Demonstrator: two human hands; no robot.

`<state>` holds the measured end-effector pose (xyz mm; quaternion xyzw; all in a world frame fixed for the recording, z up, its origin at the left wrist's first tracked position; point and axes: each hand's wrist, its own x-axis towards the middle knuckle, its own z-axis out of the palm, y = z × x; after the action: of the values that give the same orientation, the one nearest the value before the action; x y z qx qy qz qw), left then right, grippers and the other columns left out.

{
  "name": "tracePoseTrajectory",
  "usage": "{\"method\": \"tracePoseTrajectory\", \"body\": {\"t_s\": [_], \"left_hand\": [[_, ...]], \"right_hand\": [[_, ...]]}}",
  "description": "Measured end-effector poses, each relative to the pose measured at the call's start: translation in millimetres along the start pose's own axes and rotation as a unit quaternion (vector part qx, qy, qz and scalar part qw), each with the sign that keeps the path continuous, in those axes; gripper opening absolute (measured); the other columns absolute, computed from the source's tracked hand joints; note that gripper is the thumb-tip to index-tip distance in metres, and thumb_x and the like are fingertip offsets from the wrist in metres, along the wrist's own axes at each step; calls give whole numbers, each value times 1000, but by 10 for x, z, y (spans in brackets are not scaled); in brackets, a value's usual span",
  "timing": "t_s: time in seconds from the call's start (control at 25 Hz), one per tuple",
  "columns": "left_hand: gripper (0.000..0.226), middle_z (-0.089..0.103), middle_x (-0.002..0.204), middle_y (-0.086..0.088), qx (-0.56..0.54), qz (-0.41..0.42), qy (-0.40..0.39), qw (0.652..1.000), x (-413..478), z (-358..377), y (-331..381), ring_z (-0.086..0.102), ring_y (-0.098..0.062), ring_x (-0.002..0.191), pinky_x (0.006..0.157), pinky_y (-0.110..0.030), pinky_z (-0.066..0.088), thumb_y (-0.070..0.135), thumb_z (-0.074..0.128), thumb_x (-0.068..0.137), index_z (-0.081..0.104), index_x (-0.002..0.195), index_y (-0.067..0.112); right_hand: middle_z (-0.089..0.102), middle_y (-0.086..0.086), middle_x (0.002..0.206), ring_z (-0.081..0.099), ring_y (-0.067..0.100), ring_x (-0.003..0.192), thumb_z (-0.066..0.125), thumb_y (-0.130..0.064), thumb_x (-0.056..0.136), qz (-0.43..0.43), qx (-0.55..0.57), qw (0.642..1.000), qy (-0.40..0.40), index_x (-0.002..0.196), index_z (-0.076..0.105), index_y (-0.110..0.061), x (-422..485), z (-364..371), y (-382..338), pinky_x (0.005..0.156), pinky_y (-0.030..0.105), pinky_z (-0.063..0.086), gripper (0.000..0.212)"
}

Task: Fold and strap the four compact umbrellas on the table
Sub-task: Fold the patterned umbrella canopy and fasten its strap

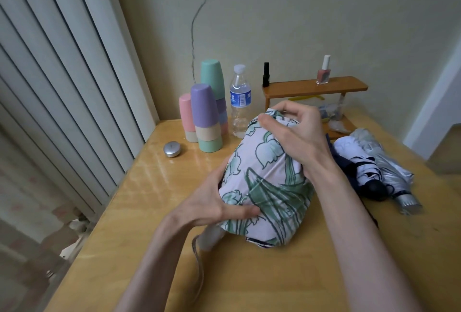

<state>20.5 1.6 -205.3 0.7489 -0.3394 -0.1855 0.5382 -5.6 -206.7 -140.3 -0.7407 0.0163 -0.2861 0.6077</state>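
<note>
Mid-desk, toward the near edge: floral umbrella (264, 187) bundled loosely, pale handle (210, 237) and wrist cord (197, 261) poking out nearest, left hand (214, 202) curled around the lower canopy with thumb pressed on the fabric. Farther up, right hand (296, 132) closed over the top, fingertips pinching gathered cloth. Near the right edge, silver umbrella (389, 169) beside a navy one (359, 169); toward the far left corner, stacked cups (205, 117), bottle (240, 102).
</note>
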Motion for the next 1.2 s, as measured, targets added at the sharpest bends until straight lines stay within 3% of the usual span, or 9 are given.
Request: {"method": "tracePoseTrajectory", "body": {"t_s": [0.2,0.44,0.68,0.76,0.84,0.92,1.0,1.08,1.2], "left_hand": [[70,76,127,-7,-92,-49,-3,995,-13,112,-68,73,-27,119,104,-41,58,24,91,69,64,132,12],[72,71,138,3,-107,-55,-74,990,-37,100,-34,66,-19,130,108,-32,52,2,83,80,53,140,31],[66,73,135,0,-137,-77,-89,984,-3,116,-61,68,-22,127,109,-39,54,1,79,80,57,138,26],[63,75,130,-5,-156,-89,-68,981,23,127,-93,71,-26,122,104,-42,57,2,78,79,60,137,16],[62,77,126,-8,-187,-97,-12,977,57,143,-119,74,-28,116,95,-40,61,3,78,76,62,136,10],[59,79,119,-10,-221,-108,67,967,94,130,-154,77,-28,107,83,-34,62,7,79,72,66,130,8],[58,80,116,-9,-229,-95,118,962,112,100,-186,77,-27,103,78,-31,61,9,82,71,68,127,9],[55,80,115,-9,-245,-87,154,953,118,74,-196,77,-28,103,78,-31,61,4,87,75,68,127,9],[43,80,113,-8,-283,-64,226,930,151,57,-191,77,-26,102,76,-29,61,1,84,84,69,124,9]], "right_hand": [[72,-1,69,62,8,64,83,-8,87,-91,5,996,7,77,75,-8,-7,-21,-90,60,25,49,13],[72,-2,67,60,4,59,82,-4,87,-154,2,988,15,74,76,-8,-34,34,-131,55,22,47,15],[74,-12,73,66,4,69,76,-17,96,-158,-38,987,5,80,79,-15,-25,48,-101,65,19,49,16],[75,-11,92,68,2,84,73,-35,99,-131,-97,986,-20,97,79,-17,3,41,-93,74,18,51,19],[65,-7,131,63,0,109,67,-55,97,-85,-169,980,-65,132,67,-25,40,33,-42,94,18,50,46],[45,-9,159,50,11,138,64,-69,92,-43,-199,971,-127,156,40,-41,32,51,12,115,43,42,73],[34,-15,167,35,15,153,64,-78,87,-40,-202,967,-149,160,24,-50,10,93,94,123,57,32,87],[27,-17,170,27,14,156,63,-76,88,-31,-188,972,-140,162,20,-47,15,146,152,126,55,27,91],[43,-6,155,43,19,144,71,-60,92,-84,-226,970,-41,154,44,-32,-18,237,191,115,40,39,73]]}}
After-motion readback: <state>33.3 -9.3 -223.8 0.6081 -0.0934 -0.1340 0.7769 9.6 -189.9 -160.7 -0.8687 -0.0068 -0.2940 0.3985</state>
